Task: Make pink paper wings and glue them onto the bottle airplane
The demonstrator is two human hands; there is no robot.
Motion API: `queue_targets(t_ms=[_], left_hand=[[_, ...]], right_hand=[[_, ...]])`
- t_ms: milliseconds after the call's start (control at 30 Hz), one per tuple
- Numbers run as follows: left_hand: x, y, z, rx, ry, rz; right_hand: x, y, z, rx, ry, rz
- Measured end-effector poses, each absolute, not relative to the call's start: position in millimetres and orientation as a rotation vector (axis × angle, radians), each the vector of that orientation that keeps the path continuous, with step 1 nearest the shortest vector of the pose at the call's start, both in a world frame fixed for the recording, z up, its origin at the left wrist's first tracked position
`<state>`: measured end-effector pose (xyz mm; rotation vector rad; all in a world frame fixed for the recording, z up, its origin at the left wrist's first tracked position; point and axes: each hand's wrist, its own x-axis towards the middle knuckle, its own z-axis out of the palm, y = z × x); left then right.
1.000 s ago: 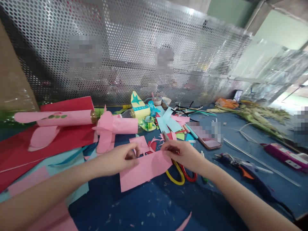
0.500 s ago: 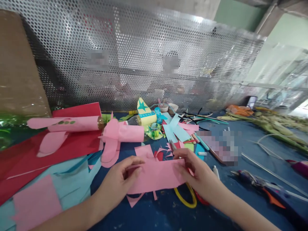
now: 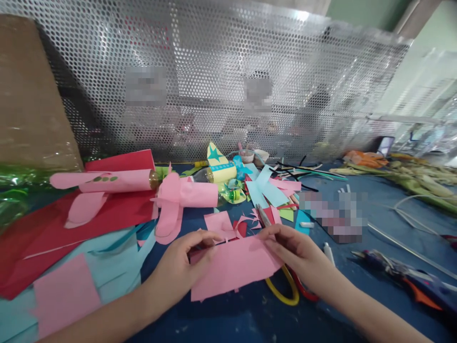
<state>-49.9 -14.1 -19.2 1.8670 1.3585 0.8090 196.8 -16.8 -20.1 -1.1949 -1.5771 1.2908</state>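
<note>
A rectangular strip of pink paper [image 3: 235, 264] is stretched between my two hands, just above the blue tabletop. My left hand [image 3: 189, 259] pinches its left end between thumb and fingers. The upper right corner is pinched by my right hand [image 3: 291, 247]. Partly under the paper and my right hand lie scissors [image 3: 292, 291] with a yellow and a red handle loop; their blades point away from me. Beyond the strip are a small pink paper piece [image 3: 219, 224] and pink and red scraps. To the left stands a pink paper-wrapped bottle plane [image 3: 193, 194].
Another pink plane [image 3: 114, 181] rests on red sheets [image 3: 124, 209], with light blue sheets [image 3: 114, 262] nearer me. A hot glue gun [image 3: 403, 276] lies at the right. Behind the table rises a perforated metal screen [image 3: 214, 62]; a yellow-and-blue bottle model [image 3: 221, 172] sits before it.
The pink strip has tilted, its left end now lower and nearer me. Both hands still pinch it. The whole view has shifted slightly.
</note>
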Motion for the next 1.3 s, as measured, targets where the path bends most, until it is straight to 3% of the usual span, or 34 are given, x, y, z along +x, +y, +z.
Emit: queue_targets(t_ms=[300,567,1300], left_hand=[[-53,-13,-19,1.83,1.444,0.945],[-50,-12,-16,1.797,1.409,0.966],[-53,-11,-16,1.871,1.486,0.988]], right_hand=[[194,-19,-20,-0.944,-1.405,1.476],[196,-16,-32,-1.14,-1.55,1.346],[197,-17,-24,-1.134,-1.554,1.318]])
